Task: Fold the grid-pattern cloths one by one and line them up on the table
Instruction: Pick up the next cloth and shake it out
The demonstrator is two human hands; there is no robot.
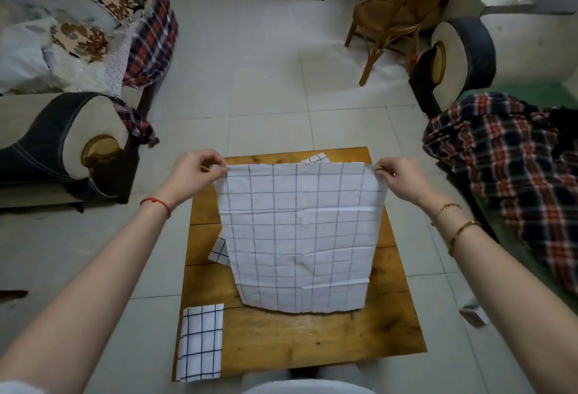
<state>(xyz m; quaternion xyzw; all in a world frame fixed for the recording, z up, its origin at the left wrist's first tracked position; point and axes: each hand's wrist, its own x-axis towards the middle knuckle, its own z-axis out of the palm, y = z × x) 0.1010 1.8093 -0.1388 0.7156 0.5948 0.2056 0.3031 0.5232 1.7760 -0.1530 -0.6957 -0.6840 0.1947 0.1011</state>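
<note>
Both arms are out over the wooden tabletop, and a big white grid-pattern cloth hangs spread between them in the centre of the frame. The left hand pinches its upper left corner, fingers curled tight on the edge; the right hand pinches the upper right corner the same way. The cloth's lower edge sags toward the wood, though I can't tell whether it touches.

That sheet hides plenty. A second gridded piece peeks out at its left edge, mostly covered, and another corner shows just above the top edge at the far side of the tabletop. How those two lie is impossible to make out.

At the lower left corner of the tabletop sits a folded grid cloth, hanging partly over the edge.

Around it: a rattan chair upper right, a plaid blanket at right, sofas either side on pale floor tiles.
</note>
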